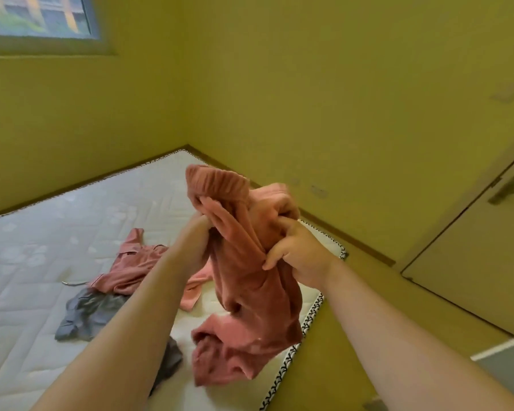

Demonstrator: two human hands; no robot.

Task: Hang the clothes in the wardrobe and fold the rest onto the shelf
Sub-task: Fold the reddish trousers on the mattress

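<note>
A: Where's the fleece?
B: Held up over the mattress's right edge, bunched, low end dangling close to that edge. Right hand has fingers curled round a fold halfway down. Left hand is buried in cloth near the waistband, so can't tell its grip.
A: Progress?
B: Early, prob. Nothing visibly hung or folded; wardrobe & shelf out of view. Pink top & grey item lie crumpled mid-mattress. So three pieces left, min.
</note>
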